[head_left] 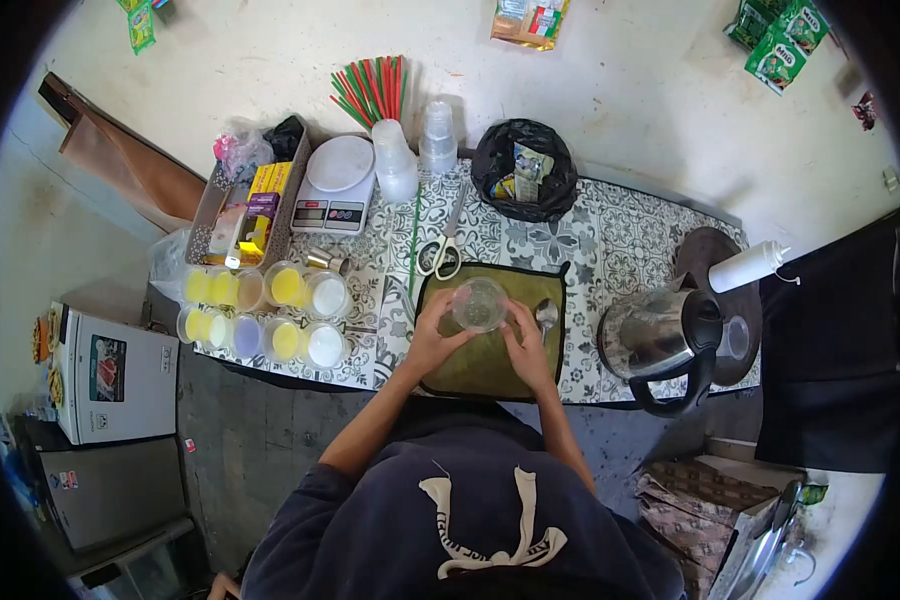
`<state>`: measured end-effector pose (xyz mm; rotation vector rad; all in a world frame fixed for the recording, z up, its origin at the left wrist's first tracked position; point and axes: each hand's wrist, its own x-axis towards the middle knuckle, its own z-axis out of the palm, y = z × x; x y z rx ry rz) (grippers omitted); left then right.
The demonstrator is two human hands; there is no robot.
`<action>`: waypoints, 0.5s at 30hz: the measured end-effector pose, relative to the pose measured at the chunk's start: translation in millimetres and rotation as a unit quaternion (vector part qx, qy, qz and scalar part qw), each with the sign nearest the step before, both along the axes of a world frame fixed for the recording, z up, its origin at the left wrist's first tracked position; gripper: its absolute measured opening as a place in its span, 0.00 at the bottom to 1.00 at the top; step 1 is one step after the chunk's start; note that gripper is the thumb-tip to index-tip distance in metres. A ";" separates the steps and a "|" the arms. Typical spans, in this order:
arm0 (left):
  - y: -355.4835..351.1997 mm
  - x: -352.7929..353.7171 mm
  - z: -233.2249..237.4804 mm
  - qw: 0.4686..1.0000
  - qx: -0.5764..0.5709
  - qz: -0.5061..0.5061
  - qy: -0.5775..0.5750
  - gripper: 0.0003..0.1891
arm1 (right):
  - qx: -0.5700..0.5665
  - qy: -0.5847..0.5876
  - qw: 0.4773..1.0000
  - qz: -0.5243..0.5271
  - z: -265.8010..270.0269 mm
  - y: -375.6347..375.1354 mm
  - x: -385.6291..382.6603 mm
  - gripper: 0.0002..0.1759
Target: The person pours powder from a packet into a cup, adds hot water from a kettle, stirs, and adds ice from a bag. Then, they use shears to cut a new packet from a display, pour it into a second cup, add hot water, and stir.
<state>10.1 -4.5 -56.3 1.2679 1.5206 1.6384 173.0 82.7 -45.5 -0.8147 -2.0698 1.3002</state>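
Between my two hands is a clear plastic cup (480,304), held over a green cloth mat (470,372) with a dark border. My left hand (434,332) curls round its left side, and my right hand (523,338) grips it from the right. A metal spoon (546,316) lies on the mat beside my right fingers. Just beyond the mat are white-handled scissors (440,256), blades pointing away. To the left stand several clear cups of yellow powder (288,286) and white powder (326,296), with a small metal cup (326,261) behind them.
An electric kettle (660,335) stands at the right near a white squeeze bottle (745,268). At the back are a bin lined with a black bag (523,205), stacked plastic cups (397,170), a kitchen scale (332,195) and a basket of boxes (295,165).
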 end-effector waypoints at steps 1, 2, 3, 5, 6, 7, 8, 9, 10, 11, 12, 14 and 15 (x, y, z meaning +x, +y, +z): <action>0.0 -0.2 -0.3 0.999 -0.004 -0.002 0.048 0.31 | -0.002 -0.002 1.000 -0.001 -3.0 0.2 0.8 0.22; -0.3 0.3 -0.6 0.995 -0.007 -0.004 0.096 0.31 | 0.009 0.000 1.000 0.009 -6.6 1.0 1.0 0.21; -0.6 1.7 -3.3 0.995 -0.008 -0.006 0.095 0.31 | 0.020 0.002 1.000 0.020 -7.4 0.2 1.7 0.21; 1.5 3.3 -7.5 0.994 -0.017 -0.010 0.108 0.31 | 0.038 -0.016 0.999 0.007 -8.6 -3.7 1.6 0.21; 1.4 3.5 -7.2 0.994 -0.016 -0.012 0.109 0.31 | 0.056 -0.034 0.998 -0.004 -8.6 -4.9 1.0 0.22; 1.2 3.8 -6.9 0.994 -0.021 -0.008 0.108 0.31 | 0.056 -0.033 0.998 -0.005 -10.2 -4.6 1.3 0.22; 0.7 4.1 -6.9 0.994 -0.027 -0.004 0.107 0.31 | 0.049 -0.035 0.998 -0.004 -13.1 -4.2 1.7 0.22; 0.0 3.9 -5.9 0.994 -0.028 -0.004 0.107 0.31 | 0.041 -0.038 0.998 -0.002 -15.3 -4.1 2.0 0.22; -0.8 2.9 -4.8 0.997 -0.023 -0.010 0.073 0.30 | 0.041 -0.037 0.998 -0.002 -17.4 -4.0 2.3 0.22; -1.4 1.7 -3.4 0.999 -0.019 -0.015 0.039 0.30 | 0.044 -0.026 0.999 -0.006 -19.1 -3.4 2.8 0.22; -2.9 -1.2 -4.6 0.999 -0.018 -0.016 0.040 0.30 | 0.047 -0.014 0.999 -0.011 -17.8 -2.7 3.1 0.21; -7.6 -12.5 -7.5 0.999 0.009 -0.009 0.043 0.28 | 0.043 0.006 0.999 -0.014 -14.5 2.6 3.0 0.20; -8.0 -21.0 -10.9 0.999 0.010 -0.010 0.045 0.28 | 0.038 0.026 0.999 -0.015 -11.9 6.2 2.0 0.18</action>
